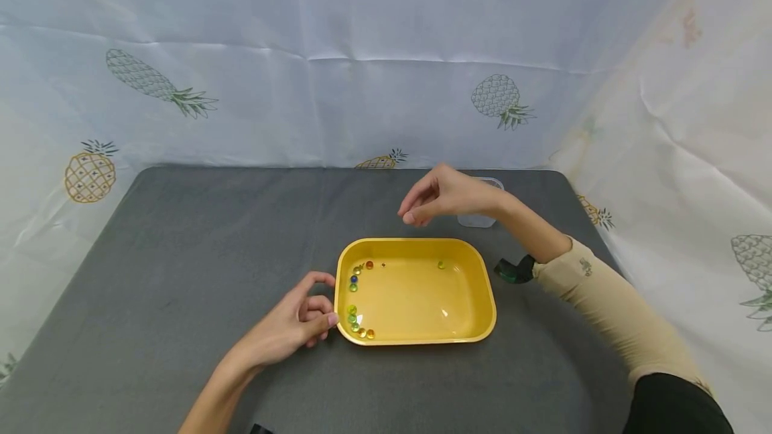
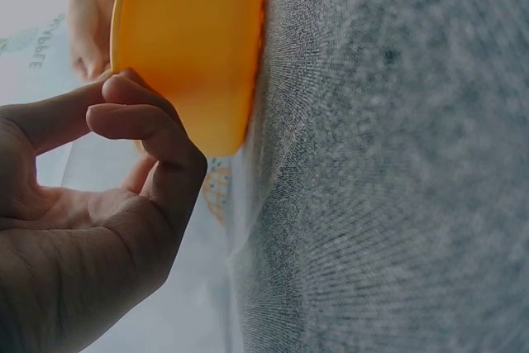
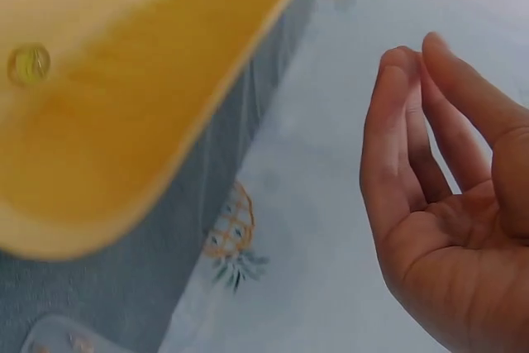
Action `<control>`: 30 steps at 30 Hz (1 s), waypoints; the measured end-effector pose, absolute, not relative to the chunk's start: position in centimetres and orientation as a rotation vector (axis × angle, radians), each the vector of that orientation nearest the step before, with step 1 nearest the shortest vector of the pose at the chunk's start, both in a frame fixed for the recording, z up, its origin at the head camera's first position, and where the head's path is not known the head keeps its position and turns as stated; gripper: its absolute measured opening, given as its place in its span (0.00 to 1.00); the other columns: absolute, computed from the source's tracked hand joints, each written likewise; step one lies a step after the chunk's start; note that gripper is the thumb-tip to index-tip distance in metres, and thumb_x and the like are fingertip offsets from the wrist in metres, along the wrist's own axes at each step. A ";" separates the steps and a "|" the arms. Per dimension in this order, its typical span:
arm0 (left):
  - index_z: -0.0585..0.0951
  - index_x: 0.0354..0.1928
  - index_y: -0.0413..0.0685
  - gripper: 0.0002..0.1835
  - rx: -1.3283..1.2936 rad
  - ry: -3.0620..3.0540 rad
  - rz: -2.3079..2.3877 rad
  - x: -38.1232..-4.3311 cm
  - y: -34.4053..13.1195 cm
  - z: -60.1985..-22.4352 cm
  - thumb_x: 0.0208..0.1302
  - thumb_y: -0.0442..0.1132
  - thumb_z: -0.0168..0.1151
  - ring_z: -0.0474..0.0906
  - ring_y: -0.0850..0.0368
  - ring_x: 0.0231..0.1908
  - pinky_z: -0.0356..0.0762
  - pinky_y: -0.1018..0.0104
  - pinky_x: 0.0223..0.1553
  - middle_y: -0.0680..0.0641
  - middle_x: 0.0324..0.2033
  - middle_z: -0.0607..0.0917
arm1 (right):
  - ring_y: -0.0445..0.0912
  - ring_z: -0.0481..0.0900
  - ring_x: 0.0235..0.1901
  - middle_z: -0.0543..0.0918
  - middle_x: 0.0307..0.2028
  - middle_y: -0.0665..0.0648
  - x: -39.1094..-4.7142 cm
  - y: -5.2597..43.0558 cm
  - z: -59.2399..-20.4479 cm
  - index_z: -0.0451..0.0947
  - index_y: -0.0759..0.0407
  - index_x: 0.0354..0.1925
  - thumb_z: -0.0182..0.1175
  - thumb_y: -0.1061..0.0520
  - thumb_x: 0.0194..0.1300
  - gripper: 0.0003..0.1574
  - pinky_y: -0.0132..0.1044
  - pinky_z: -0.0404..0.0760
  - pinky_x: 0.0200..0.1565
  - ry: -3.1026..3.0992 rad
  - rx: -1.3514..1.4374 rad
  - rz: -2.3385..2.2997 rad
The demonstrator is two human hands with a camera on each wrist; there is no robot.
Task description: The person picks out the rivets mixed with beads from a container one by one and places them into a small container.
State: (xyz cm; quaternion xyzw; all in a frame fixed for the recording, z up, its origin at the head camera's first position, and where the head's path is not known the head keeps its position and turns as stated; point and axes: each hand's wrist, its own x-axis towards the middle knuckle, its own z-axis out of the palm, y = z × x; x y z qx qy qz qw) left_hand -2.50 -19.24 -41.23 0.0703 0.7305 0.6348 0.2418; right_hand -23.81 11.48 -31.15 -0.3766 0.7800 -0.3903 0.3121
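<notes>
A yellow plastic tray [image 1: 404, 300] with rounded corners stands on the grey table. My left hand [image 1: 295, 323] pinches its left rim; in the left wrist view, the thumb and bent fingers meet at the edge of the tray [image 2: 194, 39]. Several glass marbles [image 1: 353, 279], green, amber, blue and red, lie along the tray's left side, and one green marble [image 1: 441, 264] lies near its back right. Beyond the back rim hovers my right hand [image 1: 443, 194], thumb and fingertips close together, with nothing visible between them in the right wrist view.
Partly hidden behind my right wrist, a clear plastic box [image 1: 476, 221] stands on the grey tabletop [image 1: 229, 240]. White cloth [image 1: 338, 106] printed with pineapples hangs behind and beside the table. A dark strap-like device [image 1: 512, 271] sits under the right wrist.
</notes>
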 end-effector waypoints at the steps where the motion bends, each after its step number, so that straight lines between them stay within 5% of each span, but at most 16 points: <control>1: 0.58 0.72 0.37 0.31 0.190 1.996 1.736 -2.5 -19.2 -41.2 0.78 0.34 0.63 0.75 0.63 0.26 0.75 0.70 0.28 0.43 0.36 0.82 | 0.55 0.93 0.41 0.94 0.41 0.60 -23.7 11.1 -31.3 0.91 0.62 0.52 0.73 0.60 0.71 0.13 0.47 0.92 0.50 2.045 -0.997 -1.024; 9: 0.58 0.73 0.37 0.31 0.185 1.978 1.753 -2.5 -19.2 -41.2 0.78 0.34 0.63 0.75 0.62 0.26 0.75 0.70 0.28 0.44 0.35 0.82 | 0.70 0.90 0.44 0.92 0.42 0.71 -22.6 8.6 -32.9 0.89 0.68 0.53 0.72 0.62 0.71 0.15 0.43 0.93 0.48 1.936 -1.063 -0.967; 30: 0.58 0.72 0.38 0.31 0.201 1.982 1.749 -2.6 -19.2 -41.1 0.78 0.34 0.63 0.74 0.63 0.26 0.73 0.69 0.27 0.44 0.35 0.82 | 0.53 0.95 0.42 0.94 0.42 0.66 -19.8 7.4 -36.3 0.87 0.73 0.54 0.73 0.66 0.69 0.17 0.41 0.92 0.47 1.912 -0.958 -0.953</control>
